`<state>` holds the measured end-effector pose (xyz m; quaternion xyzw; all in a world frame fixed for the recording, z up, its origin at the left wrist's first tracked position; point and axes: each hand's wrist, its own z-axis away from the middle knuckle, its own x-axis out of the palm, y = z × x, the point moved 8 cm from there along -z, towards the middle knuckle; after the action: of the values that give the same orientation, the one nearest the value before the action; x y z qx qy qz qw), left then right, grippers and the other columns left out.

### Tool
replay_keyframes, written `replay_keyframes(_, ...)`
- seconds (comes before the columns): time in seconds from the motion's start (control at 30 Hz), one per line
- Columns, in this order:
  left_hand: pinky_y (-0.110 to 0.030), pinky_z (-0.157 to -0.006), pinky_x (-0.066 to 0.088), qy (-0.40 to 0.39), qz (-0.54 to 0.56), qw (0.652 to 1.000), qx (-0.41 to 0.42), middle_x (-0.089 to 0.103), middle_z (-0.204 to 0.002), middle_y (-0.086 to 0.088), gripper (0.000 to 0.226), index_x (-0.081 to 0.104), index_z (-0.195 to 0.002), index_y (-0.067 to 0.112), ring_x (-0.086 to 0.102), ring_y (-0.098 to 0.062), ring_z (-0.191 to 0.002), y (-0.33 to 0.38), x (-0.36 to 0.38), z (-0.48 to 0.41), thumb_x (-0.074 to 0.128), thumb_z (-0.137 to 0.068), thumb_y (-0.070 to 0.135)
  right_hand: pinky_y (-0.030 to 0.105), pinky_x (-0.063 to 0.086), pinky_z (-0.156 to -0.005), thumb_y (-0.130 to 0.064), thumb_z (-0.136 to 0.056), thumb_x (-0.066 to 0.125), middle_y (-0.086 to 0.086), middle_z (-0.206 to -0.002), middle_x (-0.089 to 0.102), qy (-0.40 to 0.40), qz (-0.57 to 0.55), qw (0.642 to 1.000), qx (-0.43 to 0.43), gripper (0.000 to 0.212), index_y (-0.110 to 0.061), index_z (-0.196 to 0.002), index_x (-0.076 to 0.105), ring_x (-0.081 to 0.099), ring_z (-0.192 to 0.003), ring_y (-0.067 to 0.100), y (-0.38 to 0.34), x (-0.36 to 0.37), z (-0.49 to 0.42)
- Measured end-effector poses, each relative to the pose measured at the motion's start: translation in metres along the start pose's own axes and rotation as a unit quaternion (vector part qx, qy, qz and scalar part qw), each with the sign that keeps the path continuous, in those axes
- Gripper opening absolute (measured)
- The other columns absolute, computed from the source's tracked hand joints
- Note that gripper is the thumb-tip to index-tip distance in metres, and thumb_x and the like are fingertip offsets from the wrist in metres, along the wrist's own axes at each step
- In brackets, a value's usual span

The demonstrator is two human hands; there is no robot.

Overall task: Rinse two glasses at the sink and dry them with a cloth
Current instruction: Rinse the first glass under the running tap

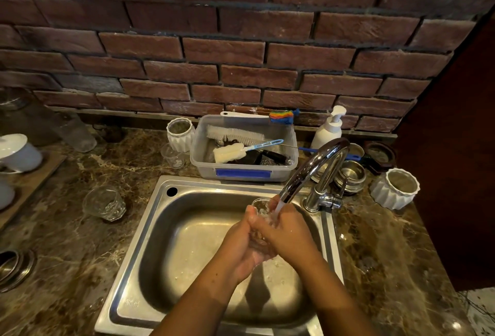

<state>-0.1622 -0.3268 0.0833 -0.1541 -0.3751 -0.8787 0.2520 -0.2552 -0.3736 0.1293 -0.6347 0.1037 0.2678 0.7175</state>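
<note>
- Both hands meet over the sink (pixel 187 185): left hand (pixel 241 242) and right hand (pixel 286 231) are curled round one glass (pixel 260 206), fingers overlapping.
- That glass points away from the person, mouth tipped up under the tap (pixel 316 164), water running onto it.
- A second glass (pixel 104 203) stands upright on the table (pixel 93 255), well left of the sink; the left hand is nearer, so it likely reaches for it.
- Count: one glass held, one waiting; a small cup (pixel 174 157) and a tall tumbler (pixel 76 135) stand farther back.
- No cloth can be made out.
</note>
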Motion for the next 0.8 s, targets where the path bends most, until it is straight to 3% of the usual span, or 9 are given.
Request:
replay_keyframes(0.13, -0.039, -0.074, 0.051, -0.034, 0.045, 0.998, -0.021, 0.074, -0.099, -0.022, 0.051, 0.073, -0.11, 0.006, 0.067, -0.033, -0.082, -0.003, 0.004, 0.004, 0.043, -0.103, 0.047, 0.028, 0.049, -0.056, -0.031, -0.097, 0.061, -0.002, -0.057, 0.065, 0.07, -0.118, 0.99, 0.03, 0.03, -0.019, -0.07, 0.062, 0.065, -0.058, 0.011, 0.005, -0.016, -0.017)
replay_keyframes(0.23, -0.042, -0.081, 0.055, -0.04, 0.13, 0.99, -0.033, 0.072, -0.116, -0.024, 0.052, 0.065, -0.125, 0.003, 0.07, -0.034, -0.097, -0.007, 0.005, 0.004, 0.041, -0.105, 0.043, 0.037, 0.058, -0.066, -0.02, -0.1, 0.056, 0.003, -0.073, 0.074, 0.091, -0.21, 0.971, 0.068, 0.022, -0.019, -0.083, 0.069, 0.073, -0.075, 0.021, 0.018, -0.008, -0.014)
replay_keyframes(0.33, -0.051, -0.093, 0.053, -0.053, 0.16, 0.985, -0.036, 0.068, -0.124, -0.026, 0.05, 0.062, -0.13, 0.002, 0.067, -0.038, -0.115, -0.011, 0.003, 0.005, 0.038, -0.107, 0.04, 0.042, 0.061, -0.078, -0.041, -0.095, 0.06, 0.005, -0.09, 0.074, 0.082, -0.205, 0.975, 0.024, 0.022, -0.022, -0.101, 0.068, 0.073, -0.088, 0.019, 0.017, 0.003, 0.0)
replay_keyframes(0.43, -0.052, -0.097, 0.051, -0.054, 0.146, 0.987, -0.044, 0.068, -0.125, -0.025, 0.052, 0.062, -0.132, 0.004, 0.066, -0.039, -0.118, -0.011, 0.001, 0.004, 0.04, -0.105, 0.043, 0.039, 0.059, -0.086, -0.065, -0.072, 0.072, -0.002, -0.113, 0.066, 0.003, -0.171, 0.984, -0.045, 0.062, -0.03, -0.121, 0.055, 0.068, -0.105, 0.014, 0.012, 0.007, 0.007)
replay_keyframes(0.53, -0.052, -0.104, 0.047, -0.063, 0.164, 0.982, -0.066, 0.066, -0.13, -0.025, 0.068, 0.062, -0.134, 0.004, 0.064, -0.039, -0.121, -0.012, 0.001, 0.003, 0.047, -0.097, 0.058, 0.032, 0.056, -0.09, -0.061, -0.063, 0.081, -0.01, -0.124, 0.057, -0.089, -0.112, 0.987, -0.069, 0.079, -0.041, -0.129, 0.043, 0.063, -0.112, 0.007, 0.01, 0.009, 0.012)
replay_keyframes(0.6, -0.053, -0.109, 0.043, -0.073, 0.14, 0.986, -0.055, 0.067, -0.13, -0.024, 0.064, 0.065, -0.13, 0.004, 0.065, -0.038, -0.12, -0.009, 0.003, 0.005, 0.055, -0.094, 0.056, 0.021, 0.055, -0.084, -0.051, -0.064, 0.084, -0.018, -0.114, 0.064, -0.088, -0.099, 0.988, -0.084, 0.07, -0.037, -0.123, 0.049, 0.065, -0.105, 0.0, 0.003, 0.0, 0.013)
replay_keyframes(0.7, -0.048, -0.112, 0.041, -0.073, 0.097, 0.992, -0.027, 0.072, -0.121, -0.02, 0.05, 0.071, -0.122, 0.008, 0.064, -0.033, -0.119, -0.007, 0.003, 0.002, 0.062, -0.09, 0.045, 0.009, 0.049, -0.069, -0.037, -0.075, 0.08, -0.028, -0.091, 0.068, -0.04, -0.12, 0.985, -0.118, 0.037, -0.033, -0.104, 0.058, 0.066, -0.085, -0.007, -0.004, -0.012, 0.011)
replay_keyframes(0.77, -0.04, -0.098, 0.046, -0.072, 0.059, 0.995, -0.02, 0.075, -0.113, -0.017, 0.046, 0.078, -0.112, 0.012, 0.063, -0.029, -0.11, -0.008, 0.004, 0.0, 0.058, -0.091, 0.048, 0.019, 0.05, -0.061, -0.039, -0.083, 0.07, -0.013, -0.076, 0.068, 0.017, -0.113, 0.987, -0.113, 0.013, -0.031, -0.088, 0.062, 0.063, -0.067, 0.0, -0.005, -0.017, 0.005)
replay_keyframes(0.8, -0.036, -0.086, 0.048, -0.078, 0.042, 0.996, -0.019, 0.075, -0.108, -0.016, 0.046, 0.08, -0.107, 0.014, 0.065, -0.026, -0.101, -0.008, 0.007, 0.0, 0.055, -0.093, 0.05, 0.03, 0.052, -0.058, -0.038, -0.087, 0.063, -0.004, -0.069, 0.066, 0.05, -0.106, 0.988, -0.099, 0.012, -0.028, -0.08, 0.063, 0.062, -0.062, 0.01, -0.003, -0.02, 0.001)
